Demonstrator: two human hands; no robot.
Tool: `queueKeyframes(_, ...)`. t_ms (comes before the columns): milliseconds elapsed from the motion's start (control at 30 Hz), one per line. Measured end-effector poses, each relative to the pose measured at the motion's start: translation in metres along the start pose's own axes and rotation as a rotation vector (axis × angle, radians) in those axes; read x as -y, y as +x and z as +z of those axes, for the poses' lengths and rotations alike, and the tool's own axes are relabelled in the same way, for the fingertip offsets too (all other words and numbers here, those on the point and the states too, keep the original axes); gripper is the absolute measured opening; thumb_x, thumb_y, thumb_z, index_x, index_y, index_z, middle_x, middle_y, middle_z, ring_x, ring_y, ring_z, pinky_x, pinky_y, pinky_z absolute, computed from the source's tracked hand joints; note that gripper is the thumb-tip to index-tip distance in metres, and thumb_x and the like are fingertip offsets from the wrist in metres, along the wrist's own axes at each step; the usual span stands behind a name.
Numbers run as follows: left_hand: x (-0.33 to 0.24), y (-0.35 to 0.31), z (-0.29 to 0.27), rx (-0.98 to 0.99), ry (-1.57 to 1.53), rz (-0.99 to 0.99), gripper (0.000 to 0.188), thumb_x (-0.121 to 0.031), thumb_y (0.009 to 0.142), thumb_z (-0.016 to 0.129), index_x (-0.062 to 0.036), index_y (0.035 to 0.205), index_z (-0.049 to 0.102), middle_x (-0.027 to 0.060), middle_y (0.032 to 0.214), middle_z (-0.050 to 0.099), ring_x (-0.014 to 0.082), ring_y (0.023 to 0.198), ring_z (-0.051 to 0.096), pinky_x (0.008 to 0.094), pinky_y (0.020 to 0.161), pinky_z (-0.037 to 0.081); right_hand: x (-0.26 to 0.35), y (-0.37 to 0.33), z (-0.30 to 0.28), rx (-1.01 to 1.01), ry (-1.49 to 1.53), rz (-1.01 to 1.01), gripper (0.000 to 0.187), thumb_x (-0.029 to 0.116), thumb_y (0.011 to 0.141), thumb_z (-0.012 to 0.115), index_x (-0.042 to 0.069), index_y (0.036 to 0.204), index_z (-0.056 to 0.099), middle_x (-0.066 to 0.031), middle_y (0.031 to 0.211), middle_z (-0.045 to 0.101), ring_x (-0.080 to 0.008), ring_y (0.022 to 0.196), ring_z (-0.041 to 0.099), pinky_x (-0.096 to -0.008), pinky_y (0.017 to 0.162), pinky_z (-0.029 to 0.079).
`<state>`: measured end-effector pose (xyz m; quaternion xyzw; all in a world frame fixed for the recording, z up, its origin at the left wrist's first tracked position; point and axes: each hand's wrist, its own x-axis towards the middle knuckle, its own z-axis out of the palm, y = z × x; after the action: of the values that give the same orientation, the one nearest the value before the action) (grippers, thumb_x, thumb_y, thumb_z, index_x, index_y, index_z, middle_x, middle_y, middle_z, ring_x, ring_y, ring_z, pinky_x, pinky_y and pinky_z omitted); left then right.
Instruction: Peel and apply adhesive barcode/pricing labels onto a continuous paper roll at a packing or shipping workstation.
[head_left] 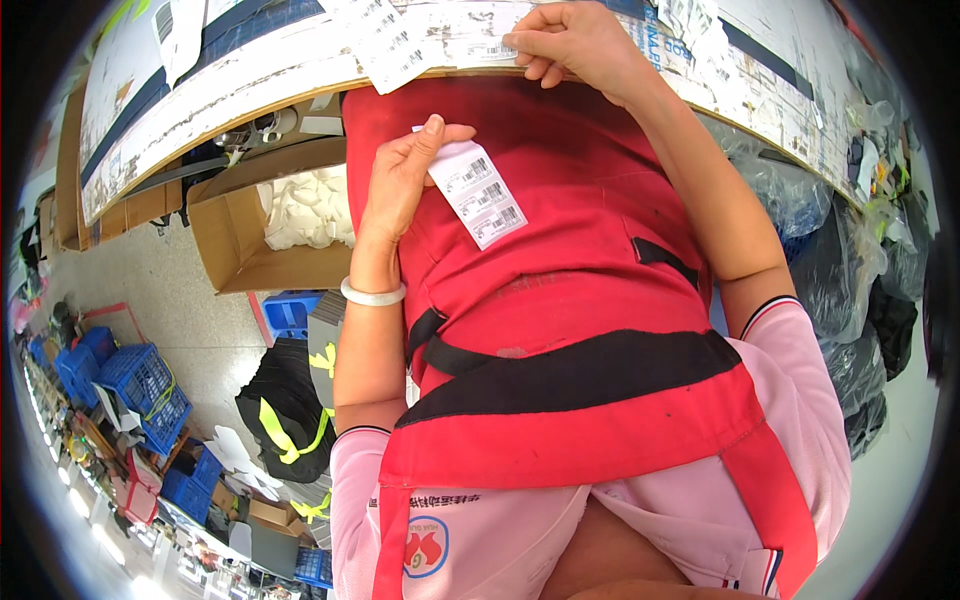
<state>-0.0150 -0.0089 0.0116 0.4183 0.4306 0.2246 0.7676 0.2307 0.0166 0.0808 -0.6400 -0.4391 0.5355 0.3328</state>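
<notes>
My left hand is closed, with thumb and forefinger pinching the top of a short strip of white barcode labels. The strip hangs in front of the red apron, its printed side in view. At the table's near edge, my right hand has its thumb and forefinger pressed together at the right end of a small white barcode label. That label appears to lie against the white tabletop. Left of it, a larger sheet of labels hangs slightly over the edge.
The worn white table spans the front. Below its left side stands an open cardboard box holding white pieces. Blue crates and a black bundle with yellow straps are farther left. Plastic bags crowd the right.
</notes>
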Motion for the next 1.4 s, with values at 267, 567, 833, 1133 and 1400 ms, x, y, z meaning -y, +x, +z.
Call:
queueKeyframes(267, -0.003, -0.002, 0.003, -0.010, 0.021, 0.014, 0.046, -0.037, 0.098, 0.047, 0.0037, 0.106, 0.066, 0.0074, 0.088, 0.067, 0.0098, 0.075, 0.061, 0.0207, 0.069, 0.048, 0.003, 0.000, 0.002, -0.001, -0.020, 0.028, 0.019, 0.013, 0.087, 0.062, -0.006, 0.087, 0.064, -0.0105, 0.069, 0.065, -0.0144, 0.056, 0.062, -0.0239, 0.049, 0.051)
queueKeyframes(567, -0.004, -0.002, 0.002, -0.016, 0.030, 0.015, 0.046, -0.038, 0.098, 0.047, 0.0034, 0.107, 0.066, 0.0064, 0.087, 0.067, 0.0085, 0.072, 0.060, 0.0195, 0.066, 0.047, -0.001, 0.001, 0.005, -0.001, -0.047, -0.025, 0.018, 0.012, 0.087, 0.060, -0.006, 0.087, 0.063, -0.0104, 0.069, 0.065, -0.0142, 0.055, 0.062, -0.0237, 0.048, 0.050)
queueKeyframes(833, -0.001, -0.002, 0.003, -0.034, 0.025, 0.042, 0.045, -0.039, 0.098, 0.046, 0.0003, 0.104, 0.068, 0.0038, 0.083, 0.067, 0.0069, 0.068, 0.059, 0.0191, 0.062, 0.046, -0.005, -0.008, 0.004, 0.009, -0.109, -0.317, 0.017, 0.011, 0.088, 0.060, -0.005, 0.084, 0.063, -0.0104, 0.069, 0.065, -0.0140, 0.055, 0.062, -0.0234, 0.047, 0.050)
queueKeyframes(1133, -0.003, -0.021, -0.006, 0.106, -0.325, 0.120, 0.050, -0.017, 0.090, 0.061, 0.0046, 0.132, 0.045, 0.0113, 0.112, 0.061, 0.0133, 0.093, 0.060, 0.0239, 0.078, 0.049, -0.015, -0.058, -0.060, -0.176, -0.056, -0.203, 0.020, 0.022, 0.090, 0.062, 0.003, 0.093, 0.066, 0.0002, 0.075, 0.062, -0.0050, 0.063, 0.057, -0.0183, 0.055, 0.047)
queueKeyframes(1400, -0.002, -0.019, -0.003, 0.086, -0.240, 0.050, 0.026, -0.008, 0.090, 0.060, 0.0007, 0.115, 0.061, 0.0057, 0.087, 0.065, 0.0076, 0.061, 0.058, 0.0185, 0.047, 0.043, -0.100, -0.088, -0.178, -0.595, -0.317, -0.049, 0.021, 0.022, 0.081, 0.074, 0.005, 0.082, 0.063, 0.0041, 0.063, 0.054, -0.0041, 0.052, 0.046, -0.0188, 0.046, 0.036)
